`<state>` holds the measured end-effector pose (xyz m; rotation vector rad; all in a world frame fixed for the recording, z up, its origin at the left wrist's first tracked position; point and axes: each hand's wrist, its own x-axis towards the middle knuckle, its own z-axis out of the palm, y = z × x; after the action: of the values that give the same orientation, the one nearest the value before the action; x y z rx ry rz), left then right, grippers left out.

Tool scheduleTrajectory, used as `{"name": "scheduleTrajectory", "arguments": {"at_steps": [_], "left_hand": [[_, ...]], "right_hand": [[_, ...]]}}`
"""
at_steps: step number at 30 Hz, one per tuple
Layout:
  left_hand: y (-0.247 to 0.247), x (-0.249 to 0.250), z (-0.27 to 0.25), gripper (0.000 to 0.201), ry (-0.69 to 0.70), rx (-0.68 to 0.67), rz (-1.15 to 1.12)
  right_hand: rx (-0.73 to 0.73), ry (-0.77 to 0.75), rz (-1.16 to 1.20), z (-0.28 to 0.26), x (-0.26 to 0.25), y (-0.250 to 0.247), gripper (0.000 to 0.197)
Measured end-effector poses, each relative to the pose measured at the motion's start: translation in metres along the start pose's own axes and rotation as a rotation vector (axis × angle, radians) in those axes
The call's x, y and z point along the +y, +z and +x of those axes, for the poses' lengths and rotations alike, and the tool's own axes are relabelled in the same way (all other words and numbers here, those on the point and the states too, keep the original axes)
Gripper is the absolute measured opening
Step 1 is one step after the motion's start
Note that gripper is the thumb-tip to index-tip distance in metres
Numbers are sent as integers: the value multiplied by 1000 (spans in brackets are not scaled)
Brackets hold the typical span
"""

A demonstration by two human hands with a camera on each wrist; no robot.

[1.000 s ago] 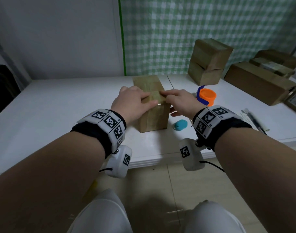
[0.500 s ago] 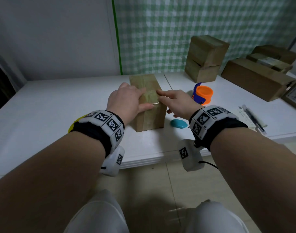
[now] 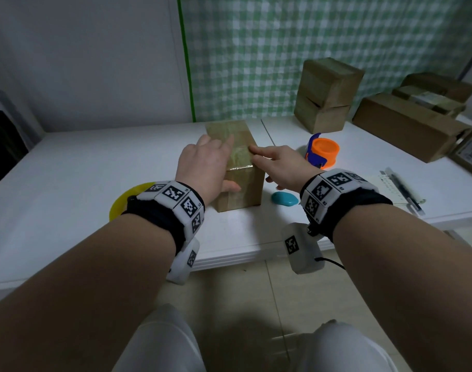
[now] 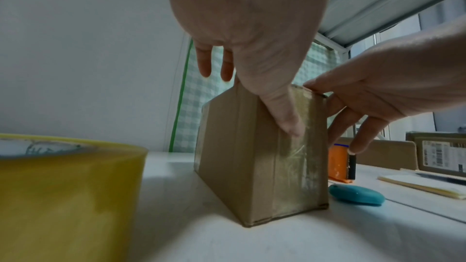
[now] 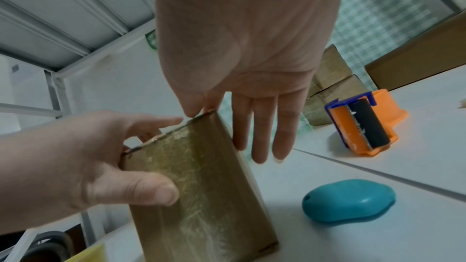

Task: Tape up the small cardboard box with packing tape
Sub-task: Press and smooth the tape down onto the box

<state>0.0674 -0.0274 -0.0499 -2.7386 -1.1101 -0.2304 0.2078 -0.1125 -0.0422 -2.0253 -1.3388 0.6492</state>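
The small cardboard box stands upright in the middle of the white table, with glossy clear tape running over its top and down its near face. My left hand lies flat on the box top, fingers straight and thumb pressing the tape on the near face. My right hand touches the top right edge with its forefinger. Its other fingers hang straight beside the box, holding nothing. A yellow tape roll lies to the left of the box.
An orange and blue tape dispenser and a teal oval object sit just right of the box. Stacked cardboard boxes and long cartons fill the back right. Pens on paper lie at the right. The table's front edge is close.
My left hand turned from lying across the box top to pointing away along it, thumb now down the near face. The right hand's fingers spread and slid to the top right edge.
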Motion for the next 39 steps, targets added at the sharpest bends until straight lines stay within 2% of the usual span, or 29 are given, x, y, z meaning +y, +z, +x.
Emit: {"name": "scheduleTrajectory", "arguments": {"at_steps": [3, 6, 10, 21, 30, 39], "left_hand": [[0, 1, 1, 107, -47, 12, -46], [-1, 2, 2, 98, -110, 61, -141], [6, 7, 0, 88, -139, 115, -149], [14, 18, -5, 112, -138, 137, 0], [14, 23, 1, 86, -230, 210, -149], [21, 27, -3, 104, -260, 185, -172]], "right_hand": [[-19, 8, -18, -1, -1, -1, 45], [-19, 10, -11, -2, 0, -2, 45], [-23, -6, 6, -3, 2, -3, 44], [-42, -21, 11, -4, 4, -4, 44], [-49, -32, 53, -2, 10, -5, 43], [3, -45, 96, 7, 17, 0, 48]]}}
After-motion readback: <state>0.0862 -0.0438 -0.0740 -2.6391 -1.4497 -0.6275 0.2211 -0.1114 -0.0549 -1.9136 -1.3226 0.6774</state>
